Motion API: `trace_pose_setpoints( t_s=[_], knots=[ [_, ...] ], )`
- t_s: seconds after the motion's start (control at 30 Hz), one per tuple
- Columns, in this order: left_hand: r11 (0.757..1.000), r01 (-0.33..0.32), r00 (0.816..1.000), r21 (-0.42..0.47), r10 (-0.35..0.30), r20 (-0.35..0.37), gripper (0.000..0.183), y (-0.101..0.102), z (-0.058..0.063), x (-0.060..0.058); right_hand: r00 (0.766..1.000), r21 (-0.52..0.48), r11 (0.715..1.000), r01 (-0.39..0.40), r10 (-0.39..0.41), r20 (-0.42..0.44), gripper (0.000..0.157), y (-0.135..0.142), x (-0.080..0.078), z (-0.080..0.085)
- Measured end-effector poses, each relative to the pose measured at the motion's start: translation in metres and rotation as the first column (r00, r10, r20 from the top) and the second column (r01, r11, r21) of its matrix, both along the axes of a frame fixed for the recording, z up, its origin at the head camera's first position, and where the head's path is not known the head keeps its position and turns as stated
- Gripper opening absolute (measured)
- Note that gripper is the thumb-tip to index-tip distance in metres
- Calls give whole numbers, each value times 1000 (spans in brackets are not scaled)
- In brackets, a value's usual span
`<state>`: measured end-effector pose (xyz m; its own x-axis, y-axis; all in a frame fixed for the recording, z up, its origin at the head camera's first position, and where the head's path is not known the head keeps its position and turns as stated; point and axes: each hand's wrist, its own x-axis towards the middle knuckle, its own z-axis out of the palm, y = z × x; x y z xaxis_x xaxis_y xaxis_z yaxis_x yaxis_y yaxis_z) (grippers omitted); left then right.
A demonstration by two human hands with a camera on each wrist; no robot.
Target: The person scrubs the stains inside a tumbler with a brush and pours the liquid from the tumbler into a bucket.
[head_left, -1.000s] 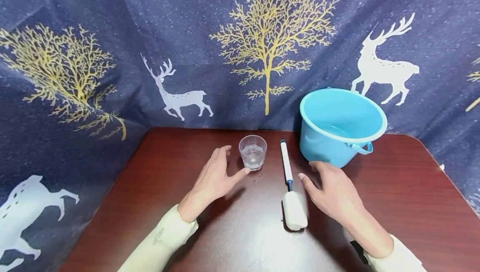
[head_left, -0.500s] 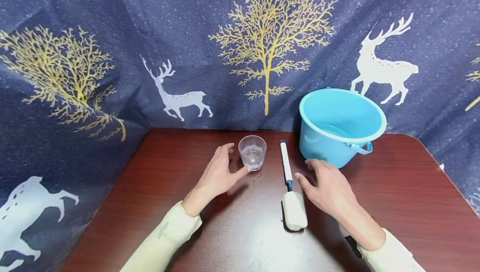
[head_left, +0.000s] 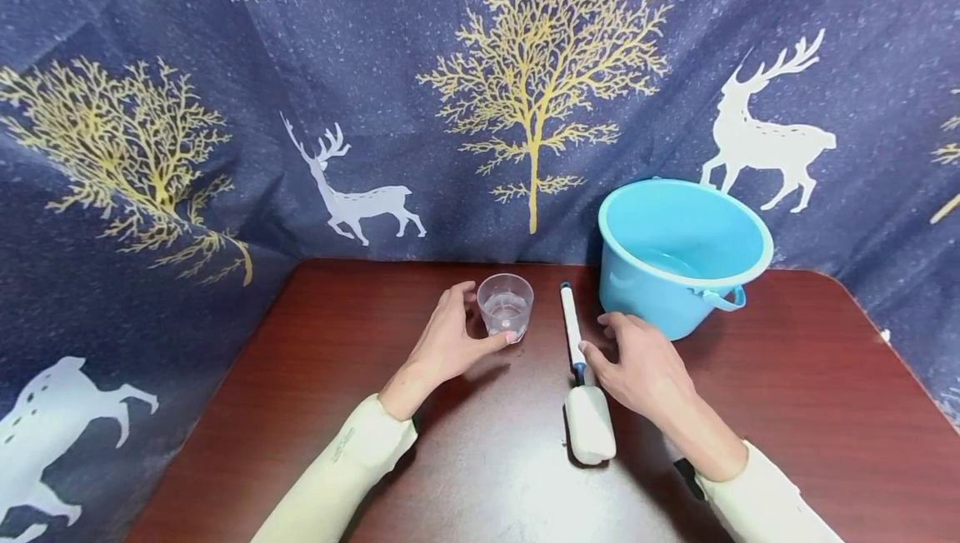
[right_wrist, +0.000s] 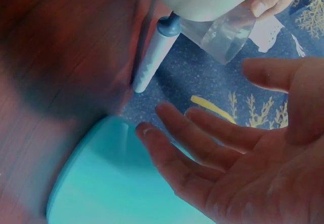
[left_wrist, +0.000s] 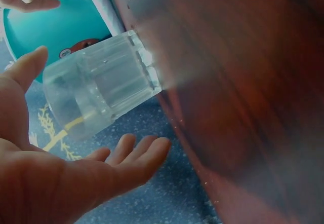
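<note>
One brush (right_wrist: 202, 1) partly hides the glass (right_wrist: 230, 35) in right wrist view alone.

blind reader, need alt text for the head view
A person's open left grip is beside a clear glass, the open right grip near a white brush and blue bucket. These objects sit on a reddish table, navy cloth behind.

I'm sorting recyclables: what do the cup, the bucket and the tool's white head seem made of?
Cup: glass or clear plastic, glossy; transparent walls. Bucket: probably plastic, smooth; uniform blue, thick rim. White head: possibly sponge foam, matte; edges look soft, rounded.
</note>
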<state>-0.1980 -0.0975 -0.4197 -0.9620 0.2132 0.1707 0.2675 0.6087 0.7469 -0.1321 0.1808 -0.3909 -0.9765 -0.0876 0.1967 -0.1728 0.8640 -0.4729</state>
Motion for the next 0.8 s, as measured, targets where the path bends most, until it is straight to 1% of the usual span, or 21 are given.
trace_pose_setpoints(
  t_s=[0.17, 0.27, 0.37, 0.6, 0.67, 0.8],
  knots=[
    [1000, -7, 999, 18, 6, 39, 105, 4, -4, -8, 1000, 1, 1000, -2, 2, 20, 43, -2, -10, -1],
    [999, -6, 998, 38, 3, 70, 106, 5, -4, -12, 999, -3, 1000, 2, -2, 41, 43, -3, -17, 0],
    [999, -6, 997, 47, 2, 81, 106, 6, -4, -15, 998, -3, 1000, 2, -2, 62, 44, -4, -23, 0],
    [1000, -9, 998, 1, 9, 58, 104, 11, -6, -20, 993, -16, 1000, 8, -6, 117, 45, -8, -34, -5],
    [1000, -5, 999, -1, 5, 53, 105, 13, -6, -21, 991, -18, 1000, 17, -14, 130, 45, -8, -39, -7],
    [1000, 0, 999, 14, 0, 50, 105, 17, -6, -22, 982, -18, 999, 32, -28, 186, 48, -11, -47, -10]
  ],
)
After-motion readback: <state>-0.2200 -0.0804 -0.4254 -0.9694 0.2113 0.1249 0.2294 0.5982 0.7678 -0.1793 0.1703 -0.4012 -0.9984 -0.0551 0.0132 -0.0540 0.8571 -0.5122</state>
